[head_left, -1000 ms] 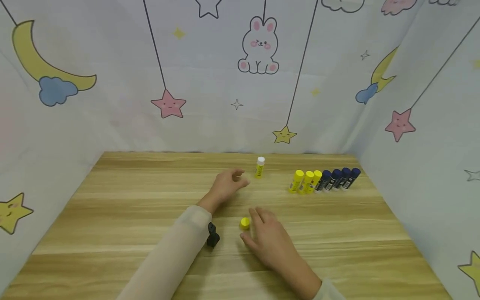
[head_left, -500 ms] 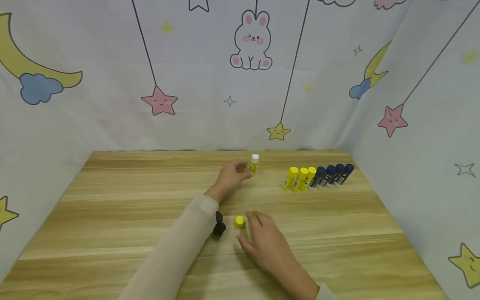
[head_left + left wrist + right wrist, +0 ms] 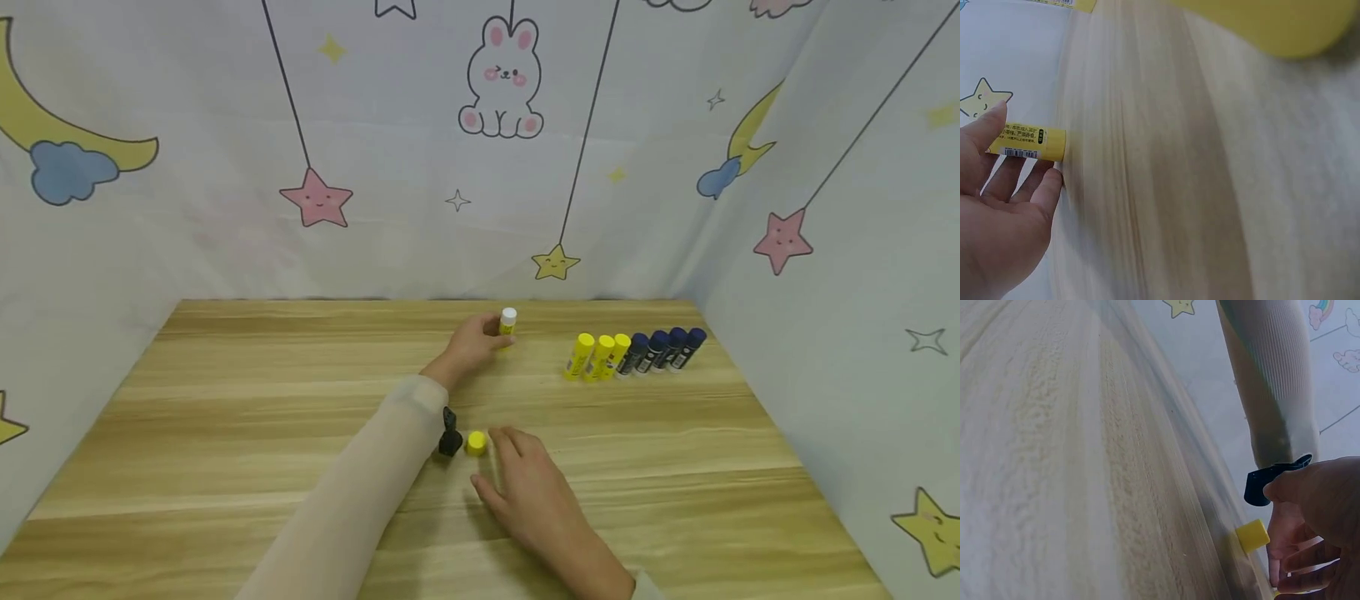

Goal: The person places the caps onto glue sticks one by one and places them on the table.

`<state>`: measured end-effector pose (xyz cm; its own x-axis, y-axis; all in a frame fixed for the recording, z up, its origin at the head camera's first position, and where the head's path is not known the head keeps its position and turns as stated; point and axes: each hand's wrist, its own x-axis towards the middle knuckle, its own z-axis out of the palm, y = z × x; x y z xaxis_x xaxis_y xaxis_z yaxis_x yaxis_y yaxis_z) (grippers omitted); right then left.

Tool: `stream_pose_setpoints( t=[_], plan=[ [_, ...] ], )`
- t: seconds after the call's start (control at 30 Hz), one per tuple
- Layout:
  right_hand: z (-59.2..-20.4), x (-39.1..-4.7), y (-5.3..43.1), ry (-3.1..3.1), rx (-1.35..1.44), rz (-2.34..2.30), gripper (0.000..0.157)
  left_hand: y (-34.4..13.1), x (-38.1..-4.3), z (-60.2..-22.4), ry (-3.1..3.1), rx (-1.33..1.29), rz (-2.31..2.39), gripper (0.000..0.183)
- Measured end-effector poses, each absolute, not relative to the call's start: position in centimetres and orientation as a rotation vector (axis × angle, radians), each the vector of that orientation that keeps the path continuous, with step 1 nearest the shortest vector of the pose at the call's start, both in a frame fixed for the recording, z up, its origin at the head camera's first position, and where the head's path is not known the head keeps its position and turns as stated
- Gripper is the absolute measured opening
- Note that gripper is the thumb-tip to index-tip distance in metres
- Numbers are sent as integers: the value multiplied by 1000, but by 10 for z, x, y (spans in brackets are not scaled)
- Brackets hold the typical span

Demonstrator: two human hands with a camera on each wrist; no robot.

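A yellow glue stick with a white top [image 3: 507, 318] stands upright near the table's back edge. My left hand [image 3: 474, 346] is around its lower part, thumb in front and fingers behind. The left wrist view shows the glue stick's printed label [image 3: 1022, 140] between the thumb and the fingers of that hand [image 3: 1007, 215]. A short yellow cap [image 3: 476, 443] rests on the table near the front. Just right of it my right hand [image 3: 528, 492] hovers or rests with loosely spread fingers, holding nothing. The right wrist view has the yellow cap [image 3: 1252, 535] beside the right hand [image 3: 1322, 519].
A row of upright glue sticks stands at the back right, yellow ones [image 3: 600, 358] on the left, dark blue ones [image 3: 663, 350] on the right. A black wrist camera [image 3: 450, 433] sits under my left sleeve. Printed curtains [image 3: 375, 125] border the wooden table [image 3: 262, 375].
My left hand has reached forward and right, from beside the glue stick to around it. The right hand has stayed nearly still beside the yellow cap. The head view has shifted slightly.
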<state>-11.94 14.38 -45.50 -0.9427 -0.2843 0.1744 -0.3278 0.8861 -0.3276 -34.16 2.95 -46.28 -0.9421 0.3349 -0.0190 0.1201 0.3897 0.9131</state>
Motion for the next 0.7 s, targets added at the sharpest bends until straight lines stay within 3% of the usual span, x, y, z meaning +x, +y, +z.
stream_pose_setpoints(
  t=[0.33,0.7],
  plan=[
    [-455,-121,143,-2925,452,546,63,26,-343,-460,2465,357,1664,40],
    [-456,-122,142,-2922,473,534,62,21,-339,-459,2404,339,1759,41]
  ],
)
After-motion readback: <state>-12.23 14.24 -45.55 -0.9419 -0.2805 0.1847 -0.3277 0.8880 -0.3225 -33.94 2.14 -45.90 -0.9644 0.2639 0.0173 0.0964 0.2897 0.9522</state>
